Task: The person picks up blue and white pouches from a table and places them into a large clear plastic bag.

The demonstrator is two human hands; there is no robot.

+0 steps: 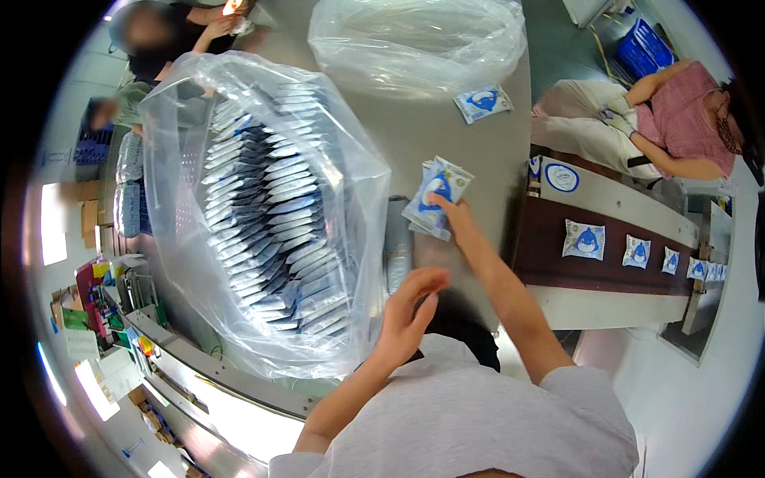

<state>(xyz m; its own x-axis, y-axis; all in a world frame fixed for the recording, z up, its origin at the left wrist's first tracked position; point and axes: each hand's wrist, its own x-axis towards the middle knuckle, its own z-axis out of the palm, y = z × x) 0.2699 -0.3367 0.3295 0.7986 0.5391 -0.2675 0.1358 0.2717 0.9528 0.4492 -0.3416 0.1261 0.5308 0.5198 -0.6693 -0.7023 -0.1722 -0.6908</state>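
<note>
My right hand grips a small stack of white and blue snack packets above the metal table. The thumb lies across the top packet; the fingers beneath are mostly hidden. Close to my body, my left hand holds nothing, its thumb and curved fingers apart. Left of it stands a large clear plastic bag, filled with two columns of tightly stacked packets. A single loose packet lies farther off on the table. Between the bag and my right hand rests a grey, shiny roll-like object.
Another clear plastic bag lies at the far side of the metal table. To the right, a brown conveyor belt carries several spaced packets. A gloved co-worker sits beyond it, near a blue basket. Other people are at the upper left.
</note>
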